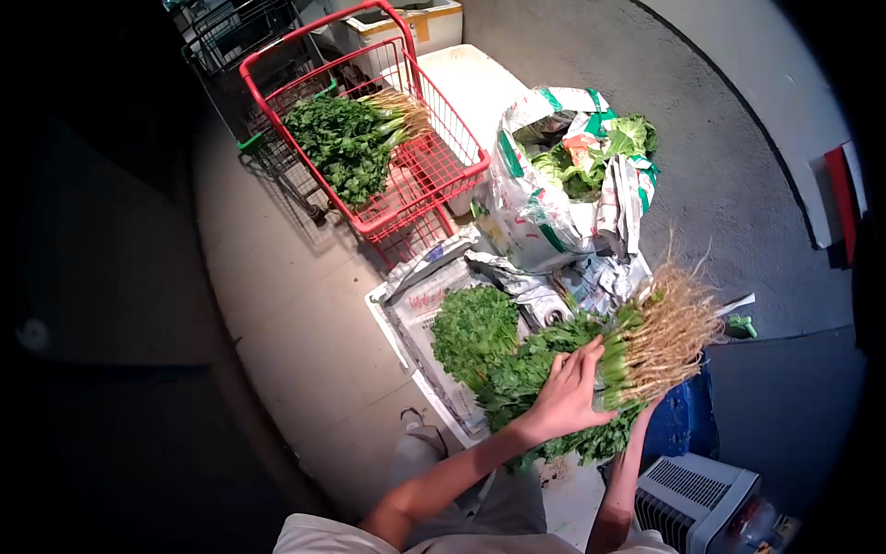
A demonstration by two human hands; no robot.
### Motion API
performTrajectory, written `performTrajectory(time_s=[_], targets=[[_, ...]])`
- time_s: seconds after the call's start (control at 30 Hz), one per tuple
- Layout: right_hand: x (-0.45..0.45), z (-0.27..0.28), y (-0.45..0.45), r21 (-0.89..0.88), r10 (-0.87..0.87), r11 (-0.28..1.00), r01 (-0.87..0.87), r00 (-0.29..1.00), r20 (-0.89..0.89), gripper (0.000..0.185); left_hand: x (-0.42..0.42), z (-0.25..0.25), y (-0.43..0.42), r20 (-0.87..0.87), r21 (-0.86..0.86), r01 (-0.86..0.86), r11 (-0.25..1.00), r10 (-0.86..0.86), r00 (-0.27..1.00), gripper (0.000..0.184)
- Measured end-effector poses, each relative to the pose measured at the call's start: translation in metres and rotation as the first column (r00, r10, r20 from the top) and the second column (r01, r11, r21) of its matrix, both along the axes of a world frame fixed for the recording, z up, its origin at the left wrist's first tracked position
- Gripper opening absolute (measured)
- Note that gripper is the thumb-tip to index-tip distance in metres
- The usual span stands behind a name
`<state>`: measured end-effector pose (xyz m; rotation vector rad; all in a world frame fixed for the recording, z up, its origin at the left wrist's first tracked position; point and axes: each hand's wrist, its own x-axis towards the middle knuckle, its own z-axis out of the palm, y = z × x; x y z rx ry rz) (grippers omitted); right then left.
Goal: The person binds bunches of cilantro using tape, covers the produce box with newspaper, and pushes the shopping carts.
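Note:
A large bunch of celery-like greens (637, 355) with long tan roots lies across both my hands, its leaves to the left and its roots to the right. My left hand (574, 392) grips the pale stems from above, with its fingers bent over them. From below, my right hand (653, 406) supports the root end; its fingers are mostly hidden behind the bunch. Beside the leaves, another pile of greens (475, 328) rests on newspaper (415, 323) in a shallow white box.
A red shopping cart (369, 226) at the upper left holds more rooted greens (341, 138). Right of it stands a white plastic bag (521, 208) with cabbage leaves (632, 138). White foam boxes (471, 78) are behind. At lower right are a blue crate (688, 415) and a grey vented appliance (692, 489).

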<state>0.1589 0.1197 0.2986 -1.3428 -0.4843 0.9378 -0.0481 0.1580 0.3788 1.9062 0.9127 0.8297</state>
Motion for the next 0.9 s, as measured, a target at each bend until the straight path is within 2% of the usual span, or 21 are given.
performTrajectory(time_s=[0.13,0.23,0.53,0.67,0.7,0.73,0.77,0.8,0.87,0.9], targets=[[-0.056,0.028,0.033,0.009,0.045,0.999,-0.044,0.997,-0.061,0.063,-0.058,0.042,0.008,-0.099,0.107,-0.088,0.990,0.098,0.990,0.092],[-0.080,0.042,0.038,0.000,0.066,0.998,-0.066,0.994,-0.092,0.065,-0.077,0.063,0.013,-0.089,0.216,-0.148,0.965,0.170,0.981,0.088],[-0.110,0.055,0.020,-0.029,0.079,0.996,-0.084,0.988,-0.136,0.068,-0.086,0.081,0.016,-0.100,0.240,-0.112,0.964,0.139,0.985,0.088],[-0.137,0.053,0.041,0.025,0.171,0.985,-0.169,0.962,-0.212,0.070,-0.111,0.091,0.041,-0.195,0.109,-0.115,0.987,0.135,0.971,0.090],[-0.151,0.059,0.047,0.041,0.200,0.980,-0.196,0.951,-0.237,0.070,-0.119,0.099,0.055,-0.280,0.002,-0.119,0.993,0.114,0.953,0.089],[-0.186,0.119,0.064,-0.001,0.188,0.980,-0.201,0.921,-0.340,0.070,-0.130,0.106,0.069,-0.357,-0.105,-0.135,0.985,0.089,0.930,0.088],[-0.192,0.111,0.074,-0.042,0.236,0.964,-0.261,0.921,-0.311,0.068,-0.144,0.106,0.086,-0.275,-0.158,-0.116,0.981,0.069,0.959,0.086],[-0.206,0.136,0.091,-0.090,0.261,0.950,-0.300,0.917,-0.300,0.068,-0.158,0.116,0.105,-0.286,-0.283,-0.127,0.951,0.042,0.957,0.086],[-0.229,0.121,0.134,0.024,0.352,0.916,-0.402,0.772,-0.530,0.074,-0.191,0.122,0.149,-0.267,-0.414,-0.150,0.898,0.037,0.963,0.086],[-0.247,0.129,0.156,-0.030,0.291,0.923,-0.383,0.748,-0.597,0.076,-0.207,0.129,0.173,-0.250,-0.475,-0.146,0.868,0.026,0.968,0.087]])
